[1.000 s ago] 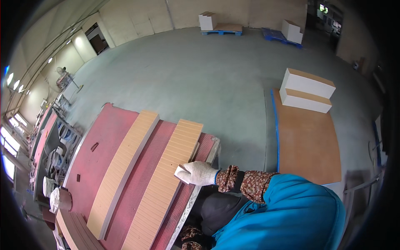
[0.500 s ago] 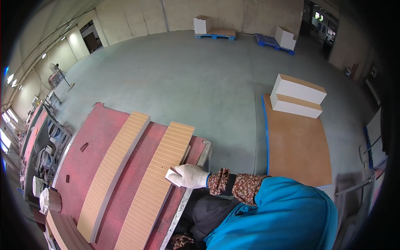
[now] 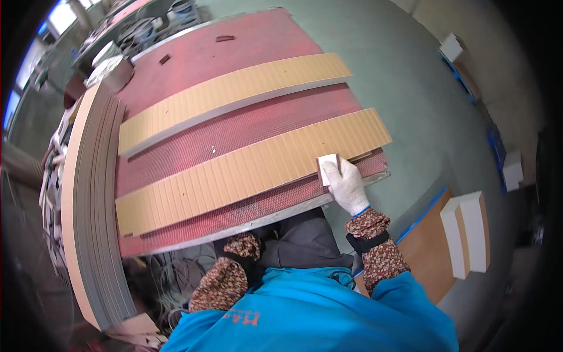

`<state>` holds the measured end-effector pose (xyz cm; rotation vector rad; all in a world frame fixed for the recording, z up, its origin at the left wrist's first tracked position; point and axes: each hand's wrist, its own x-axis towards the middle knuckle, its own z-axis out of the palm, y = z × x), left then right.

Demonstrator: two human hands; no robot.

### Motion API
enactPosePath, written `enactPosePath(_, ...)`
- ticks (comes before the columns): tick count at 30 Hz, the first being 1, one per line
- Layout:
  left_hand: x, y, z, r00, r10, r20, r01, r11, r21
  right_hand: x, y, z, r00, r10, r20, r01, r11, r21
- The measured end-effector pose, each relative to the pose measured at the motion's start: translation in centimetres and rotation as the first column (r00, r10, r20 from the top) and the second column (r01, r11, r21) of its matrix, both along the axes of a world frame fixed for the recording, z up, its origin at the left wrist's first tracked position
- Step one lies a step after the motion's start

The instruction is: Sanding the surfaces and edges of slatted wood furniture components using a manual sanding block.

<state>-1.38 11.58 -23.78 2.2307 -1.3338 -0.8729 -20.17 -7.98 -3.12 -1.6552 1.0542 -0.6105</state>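
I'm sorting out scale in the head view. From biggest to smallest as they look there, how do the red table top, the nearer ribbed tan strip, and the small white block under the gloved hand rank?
1. red table top
2. nearer ribbed tan strip
3. small white block, held by the right hand

The fisheye bends edges, but the gaps are wide enough that the order holds.

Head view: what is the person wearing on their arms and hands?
The right hand wears a white knit glove with a thin blue cuff edge. Both forearms carry brown floral-patterned sleeve covers with a dark band, over a bright blue top. The left hand is hidden below the table edge.
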Motion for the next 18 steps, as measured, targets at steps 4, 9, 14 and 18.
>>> enactPosePath(4,0.4,2.4,1.3,0.998,0.010,-0.064,-0.012,1.000,-0.028,0.1,0.2,0.0,0.999,0.021,0.036,-0.023,0.999,0.050)
enactPosePath(9,0.8,6.6,4.8,0.780,0.021,-0.626,0.032,0.997,0.074,0.1,0.4,-0.8,0.995,0.056,0.080,-0.058,0.998,0.026)
enactPosePath(14,0.1,6.8,22.0,0.871,-0.218,-0.440,0.225,0.974,-0.037,-0.6,-0.4,-1.2,0.992,0.045,0.119,-0.050,0.998,0.034)
enactPosePath(18,1.0,6.4,29.3,0.985,-0.082,-0.155,0.036,0.960,-0.279,-0.7,-0.8,-1.8,0.988,0.053,0.148,-0.055,0.998,0.009)
